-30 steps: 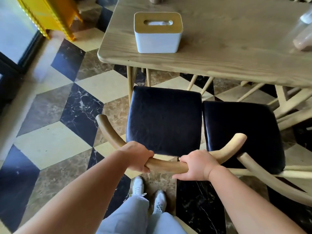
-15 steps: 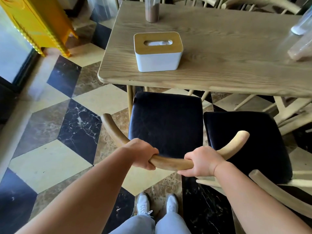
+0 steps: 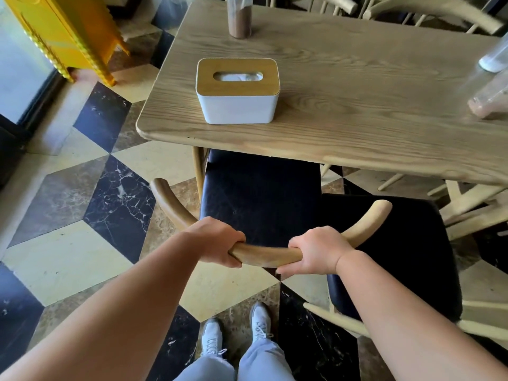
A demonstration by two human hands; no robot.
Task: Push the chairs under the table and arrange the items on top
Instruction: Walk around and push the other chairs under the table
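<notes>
Wooden chair backrest [image 3: 264, 255] gripped by left hand [image 3: 217, 243] and right hand [image 3: 316, 250]; seat [image 3: 261, 193] partly under table [image 3: 357, 111].

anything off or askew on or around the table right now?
Yes. A clear cup lies tipped on its side at the table's right edge. The second chair sits well out from the table, at an angle. Both hands, left hand and right hand, grip the first chair's backrest; its seat is only partly under.
</notes>
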